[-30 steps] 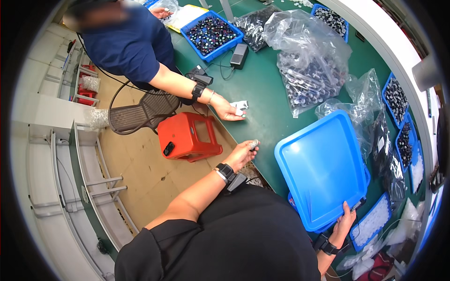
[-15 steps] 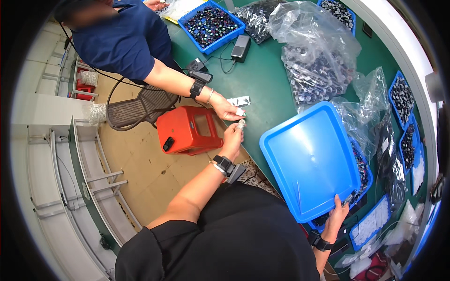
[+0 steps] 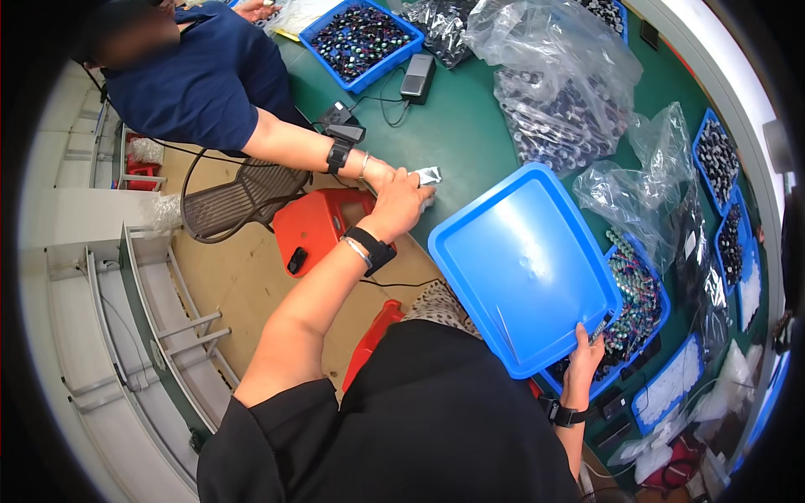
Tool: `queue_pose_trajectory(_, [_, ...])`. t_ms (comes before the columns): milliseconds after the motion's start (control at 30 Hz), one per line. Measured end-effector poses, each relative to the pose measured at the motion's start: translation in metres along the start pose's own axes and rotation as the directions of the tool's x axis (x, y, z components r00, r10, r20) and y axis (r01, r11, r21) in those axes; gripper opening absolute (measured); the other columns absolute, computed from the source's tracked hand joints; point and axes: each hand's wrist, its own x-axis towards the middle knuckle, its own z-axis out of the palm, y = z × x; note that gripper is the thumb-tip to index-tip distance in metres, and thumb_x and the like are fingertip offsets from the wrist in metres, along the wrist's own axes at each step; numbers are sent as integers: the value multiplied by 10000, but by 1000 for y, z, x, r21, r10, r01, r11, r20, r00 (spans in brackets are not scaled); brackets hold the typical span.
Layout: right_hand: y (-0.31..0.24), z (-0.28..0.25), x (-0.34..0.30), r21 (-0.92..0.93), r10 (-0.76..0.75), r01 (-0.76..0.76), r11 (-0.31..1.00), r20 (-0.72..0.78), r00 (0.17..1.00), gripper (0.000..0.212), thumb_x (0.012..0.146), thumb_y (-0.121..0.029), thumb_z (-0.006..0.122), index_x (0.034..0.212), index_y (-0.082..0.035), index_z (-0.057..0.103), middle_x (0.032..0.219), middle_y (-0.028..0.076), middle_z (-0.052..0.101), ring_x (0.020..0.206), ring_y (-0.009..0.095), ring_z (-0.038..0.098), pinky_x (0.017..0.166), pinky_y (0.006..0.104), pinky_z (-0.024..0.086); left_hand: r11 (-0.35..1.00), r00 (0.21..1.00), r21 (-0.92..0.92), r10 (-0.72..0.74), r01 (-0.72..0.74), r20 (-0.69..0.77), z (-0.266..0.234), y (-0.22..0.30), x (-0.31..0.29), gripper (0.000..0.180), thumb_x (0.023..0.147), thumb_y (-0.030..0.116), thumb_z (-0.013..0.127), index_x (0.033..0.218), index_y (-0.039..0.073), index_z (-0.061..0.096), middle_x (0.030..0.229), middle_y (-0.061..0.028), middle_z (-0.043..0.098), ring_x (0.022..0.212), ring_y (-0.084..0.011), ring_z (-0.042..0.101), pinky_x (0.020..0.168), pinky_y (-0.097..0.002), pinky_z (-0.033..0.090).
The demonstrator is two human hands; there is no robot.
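Blue plastic: one empty tray (image 3: 524,264) is tilted over the green table (image 3: 470,138), its near edge gripped by the person's right hand (image 3: 584,359), fingers curled over the rim. Beneath it lies one blue bin of small beaded parts (image 3: 637,298), partly covered by the tray. The left hand (image 3: 401,205) reaches out to one small silvery packet (image 3: 428,176) at the table's edge; whether its fingers close on the packet cannot be told. One co-worker's hand (image 3: 379,172) lies just beside it, touching or nearly so. One further blue bin of dark parts (image 3: 360,40) stands at the far side; several clear bags (image 3: 558,92) crowd the middle. One red stool (image 3: 314,228) stands just off the table edge. Bare green surface lies between packet and bags.
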Motion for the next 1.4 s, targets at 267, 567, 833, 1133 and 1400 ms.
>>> queue_pose_trajectory(267, [-2, 26, 3, -64, -3, 0, 998, -48, 999, 336, 872, -74, 607, 1176, 53, 538, 1019, 102, 638, 887, 147, 586, 813, 285, 465, 991, 999, -128, 47, -48, -11, 15, -24, 11, 221, 630, 120, 714, 834, 160, 639, 859, -43, 545, 867, -281, 482, 735, -414, 377])
queue_pose_trajectory(567, [27, 86, 31, -240, -123, 110, 965, -38, 992, 249, 879, -145, 615, 1043, 33, 552, 871, 110, 645, 798, 196, 610, 734, 326, 483, 22, 903, -943, -298, 331, 310, -27, 7, 19, 82, 842, 96, 647, 863, 48, 584, 938, -43, 563, 844, -136, 560, 757, -256, 435])
queue_pose_trajectory(833, [25, 111, 34, -131, 215, -195, 972, 166, 962, 322, 925, -291, 575, 1071, -9, 523, 805, 41, 575, 609, 158, 645, 422, 208, 358, -225, 822, -793, 90, 567, 562, -30, 113, -2, 134, 823, 131, 688, 902, 68, 600, 877, -33, 645, 698, -68, 561, 601, -195, 437])
queue_pose_trajectory(1133, [-81, 86, -16, -58, 39, -12, 998, 492, 870, 228, 910, -194, 602, 1051, -16, 627, 842, 39, 666, 541, 38, 456, 503, 178, 381, -71, 833, -837, 170, 543, 526, -43, 174, -11, 139, 854, 59, 650, 982, 30, 605, 922, -6, 608, 841, -68, 558, 776, -219, 462])
queue_pose_trajectory(1400, [-83, 68, -23, -45, -12, 38, 998, 471, 882, 143, 873, -125, 645, 964, -15, 656, 718, -13, 617, 520, 20, 449, 468, 177, 346, 85, 871, -885, 157, 459, 466, -41, 205, -12, 276, 861, 47, 640, 1119, 10, 551, 986, -30, 588, 907, -99, 553, 806, -235, 459])
